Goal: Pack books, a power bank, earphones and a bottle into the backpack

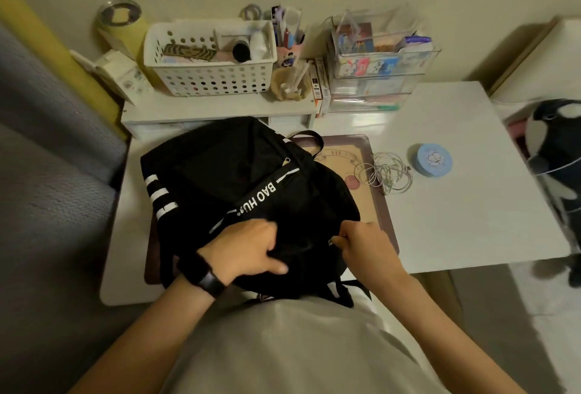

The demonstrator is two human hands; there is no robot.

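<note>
Matt black cloth backpack (pixel 226 167), glossy white table (pixel 465 205), perforated plastic basket (pixel 213 76)

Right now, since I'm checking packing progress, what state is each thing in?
backpack: lying on the desk mat, gripped at its near end.
left hand: grips the backpack fabric.
right hand: pinches the zipper pull.
white cords: coiled beside the backpack, unpacked.
blue tin: lid on.
tumbler: standing, lid on.

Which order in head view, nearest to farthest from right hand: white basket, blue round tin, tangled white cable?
1. Tangled white cable, just beyond the right hand, at the mat's edge.
2. Blue round tin, farther right on the table.
3. White basket, back-left shelf.
</note>
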